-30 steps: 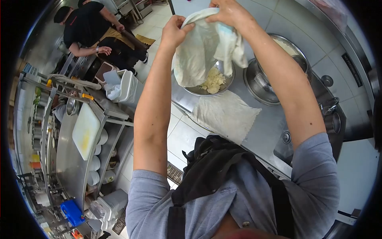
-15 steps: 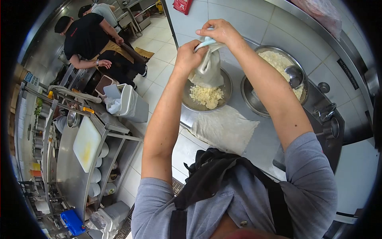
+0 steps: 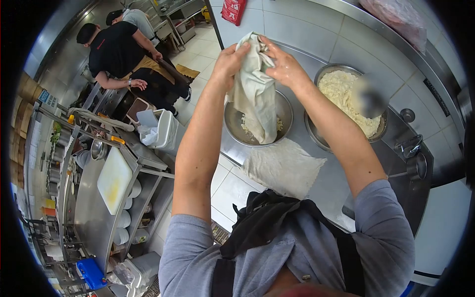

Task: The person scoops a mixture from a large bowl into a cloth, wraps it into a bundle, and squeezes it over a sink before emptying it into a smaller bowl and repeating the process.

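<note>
On the left a bin (image 3: 169, 129) contains crumpled plastic (image 3: 148, 136), your left hand (image 3: 229, 63) is clamped on a cloth (image 3: 255, 96) hanging over a metal bowl (image 3: 284, 108) of pale crumbs (image 3: 248, 127), your right hand (image 3: 286, 69) grips the same cloth, and a second bowl (image 3: 381, 130) contains heaped crumbly food (image 3: 341, 94).

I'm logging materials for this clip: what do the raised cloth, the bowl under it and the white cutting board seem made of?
Cloth: woven fabric, perhaps cotton, matt; it drapes in soft creases.
Bowl: metal, likely stainless steel; grey sheen, thin rim.
Cutting board: probably plastic, smooth-looking; evenly pale apart from a yellowish stain, no wood grain showing.
</note>
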A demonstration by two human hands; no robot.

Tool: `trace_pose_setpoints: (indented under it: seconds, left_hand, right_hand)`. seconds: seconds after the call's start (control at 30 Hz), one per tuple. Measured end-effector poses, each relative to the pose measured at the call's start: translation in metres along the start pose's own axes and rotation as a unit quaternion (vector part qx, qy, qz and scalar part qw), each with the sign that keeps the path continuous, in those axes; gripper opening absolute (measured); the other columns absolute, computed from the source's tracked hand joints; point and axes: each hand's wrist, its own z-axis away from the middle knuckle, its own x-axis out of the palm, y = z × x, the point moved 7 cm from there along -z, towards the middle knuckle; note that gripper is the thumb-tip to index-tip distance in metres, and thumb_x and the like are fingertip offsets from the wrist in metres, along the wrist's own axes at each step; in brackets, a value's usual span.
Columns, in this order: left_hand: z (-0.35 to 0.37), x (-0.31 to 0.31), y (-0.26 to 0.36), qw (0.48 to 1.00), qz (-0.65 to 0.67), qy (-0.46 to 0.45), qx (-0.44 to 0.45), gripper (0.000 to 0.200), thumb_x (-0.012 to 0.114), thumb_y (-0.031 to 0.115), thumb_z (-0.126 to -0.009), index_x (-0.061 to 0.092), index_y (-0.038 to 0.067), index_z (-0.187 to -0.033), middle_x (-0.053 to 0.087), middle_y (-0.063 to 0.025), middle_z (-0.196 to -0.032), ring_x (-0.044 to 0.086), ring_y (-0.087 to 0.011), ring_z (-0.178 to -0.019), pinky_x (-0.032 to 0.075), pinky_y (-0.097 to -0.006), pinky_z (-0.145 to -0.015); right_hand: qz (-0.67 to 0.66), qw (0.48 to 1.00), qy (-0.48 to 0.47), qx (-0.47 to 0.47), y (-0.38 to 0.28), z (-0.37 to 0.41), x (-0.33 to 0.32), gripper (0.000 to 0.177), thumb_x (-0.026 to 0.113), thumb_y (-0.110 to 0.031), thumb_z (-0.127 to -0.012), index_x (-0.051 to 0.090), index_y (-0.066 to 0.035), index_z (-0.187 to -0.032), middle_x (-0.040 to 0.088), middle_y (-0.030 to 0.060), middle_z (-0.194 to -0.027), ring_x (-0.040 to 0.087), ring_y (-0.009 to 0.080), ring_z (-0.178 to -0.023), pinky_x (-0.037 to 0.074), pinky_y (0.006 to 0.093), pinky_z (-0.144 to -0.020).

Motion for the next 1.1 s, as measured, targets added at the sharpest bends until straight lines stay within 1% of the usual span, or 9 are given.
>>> trace_pose_setpoints:
  seconds: [0.13,0.2,0.37,0.5,0.73,0.83,0.93,1.0,1.1]
  left_hand:
    - [-0.008,-0.039,0.023,0.985,-0.155,0.053,0.052,0.034,0.066,0.030,-0.088,0.066,-0.001,-0.103,0.068,-0.0089,-0.091,0.063,-0.0171,-0.075,0.051,-0.0325,-0.067]
    - [-0.002,-0.037,0.040,0.967,-0.243,-0.015,0.069,0.033,0.068,0.029,-0.087,0.065,0.000,-0.103,0.068,-0.0059,-0.086,0.064,-0.0146,-0.073,0.051,-0.0294,-0.066]
    - [-0.004,-0.055,0.084,0.946,-0.293,0.012,0.140,0.031,0.070,0.028,-0.086,0.067,0.001,-0.102,0.068,-0.0041,-0.083,0.063,-0.0124,-0.069,0.050,-0.0279,-0.064]
    - [-0.023,-0.082,0.117,0.869,-0.430,0.071,0.234,0.031,0.067,0.031,-0.087,0.069,0.003,-0.100,0.067,-0.0031,-0.082,0.062,-0.0116,-0.070,0.049,-0.0271,-0.064]
    - [0.009,-0.105,0.172,0.902,-0.324,0.135,0.251,0.032,0.065,0.030,-0.088,0.066,0.003,-0.106,0.065,-0.0024,-0.084,0.061,-0.0119,-0.072,0.048,-0.0266,-0.066]
    - [0.042,-0.110,0.205,0.870,-0.331,0.238,0.279,0.035,0.061,0.027,-0.089,0.064,0.001,-0.112,0.065,-0.0069,-0.090,0.059,-0.0171,-0.081,0.047,-0.0323,-0.072]
    - [0.067,-0.099,0.212,0.905,-0.207,0.225,0.295,0.032,0.060,0.024,-0.089,0.063,0.000,-0.109,0.064,-0.0066,-0.093,0.058,-0.0170,-0.080,0.047,-0.0319,-0.073]
    - [0.066,-0.090,0.205,0.908,-0.239,0.210,0.274,0.032,0.060,0.024,-0.090,0.063,0.000,-0.111,0.064,-0.0063,-0.095,0.058,-0.0171,-0.081,0.047,-0.0319,-0.074]
    - [0.058,-0.081,0.189,0.909,-0.285,0.143,0.269,0.035,0.060,0.026,-0.091,0.060,0.002,-0.117,0.064,-0.0064,-0.100,0.059,-0.0173,-0.088,0.047,-0.0318,-0.079]
  right_hand:
    - [-0.032,0.998,0.037,0.049,0.014,0.007,-0.039,0.090,0.052,0.008,-0.067,0.029,-0.022,-0.149,0.059,0.0184,-0.127,0.061,0.0198,-0.106,0.047,0.0296,-0.090]
    - [-0.022,0.995,0.068,0.075,0.013,0.017,-0.052,0.086,0.051,0.007,-0.067,0.033,-0.021,-0.147,0.062,0.0181,-0.121,0.061,0.0181,-0.105,0.047,0.0280,-0.089]
    - [0.071,0.987,0.099,0.109,0.058,0.014,-0.073,0.059,0.053,-0.001,-0.071,0.057,-0.014,-0.129,0.069,0.0149,-0.107,0.065,0.0246,-0.096,0.047,0.0304,-0.087]
    - [0.052,0.984,0.134,0.101,0.068,0.011,-0.080,0.048,0.053,-0.001,-0.071,0.064,-0.011,-0.117,0.069,0.0148,-0.104,0.066,0.0247,-0.094,0.048,0.0307,-0.085]
    - [0.057,0.978,0.182,0.080,0.036,0.008,-0.100,0.042,0.049,0.002,-0.073,0.067,-0.003,-0.111,0.070,0.0097,-0.095,0.064,0.0151,-0.084,0.047,0.0247,-0.077]
    - [0.003,0.970,0.235,0.058,0.017,0.010,-0.113,0.037,0.050,0.001,-0.074,0.069,-0.004,-0.105,0.070,0.0083,-0.092,0.063,0.0143,-0.082,0.047,0.0246,-0.076]
    - [-0.042,0.958,0.278,0.048,0.010,0.013,-0.121,0.031,0.055,-0.004,-0.077,0.072,-0.012,-0.102,0.071,0.0093,-0.087,0.064,0.0190,-0.075,0.050,0.0283,-0.073]
    - [0.109,0.972,0.207,0.037,0.020,0.001,-0.114,0.029,0.056,-0.006,-0.078,0.072,-0.011,-0.101,0.071,0.0099,-0.090,0.065,0.0197,-0.078,0.050,0.0291,-0.076]
    - [0.134,0.978,0.157,0.020,0.033,-0.004,-0.094,0.029,0.055,-0.006,-0.078,0.072,-0.012,-0.101,0.071,0.0106,-0.094,0.066,0.0210,-0.084,0.050,0.0301,-0.081]
